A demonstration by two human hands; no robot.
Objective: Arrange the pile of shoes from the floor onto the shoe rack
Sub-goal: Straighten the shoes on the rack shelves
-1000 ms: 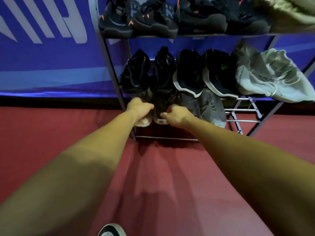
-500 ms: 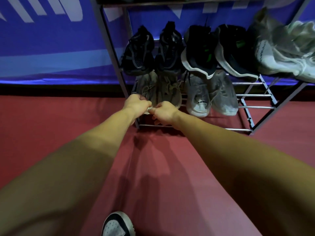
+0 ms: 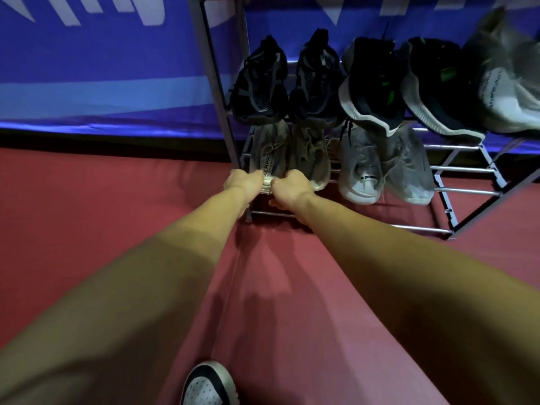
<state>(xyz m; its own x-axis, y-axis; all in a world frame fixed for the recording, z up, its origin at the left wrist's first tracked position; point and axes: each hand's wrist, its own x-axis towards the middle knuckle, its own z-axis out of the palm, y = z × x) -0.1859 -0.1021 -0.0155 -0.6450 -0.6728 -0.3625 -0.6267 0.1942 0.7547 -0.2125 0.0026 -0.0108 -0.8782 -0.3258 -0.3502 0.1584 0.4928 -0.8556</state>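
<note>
A metal shoe rack (image 3: 464, 190) stands against a blue banner. On its bottom shelf, at the left end, lies a beige knit shoe (image 3: 270, 154), toe toward me. My left hand (image 3: 244, 182) and my right hand (image 3: 289, 188) both grip its toe end. Its beige partner (image 3: 311, 154) lies right beside it, then a grey pair (image 3: 362, 168). On the shelf above sit a black pair (image 3: 258, 86), a black pair with white soles (image 3: 371, 89) and a pale grey shoe (image 3: 508, 83).
Red carpet floor (image 3: 117, 217) stretches in front of the rack. A black-and-white shoe (image 3: 209, 385) on a foot shows at the bottom edge. The right part of the bottom shelf shows bare bars (image 3: 467, 169). The blue banner (image 3: 102, 68) hangs behind.
The view has tilted down, so the top shelf is out of frame. Both hands drew closer together, from the beige pair's two toes onto the left shoe's toe.
</note>
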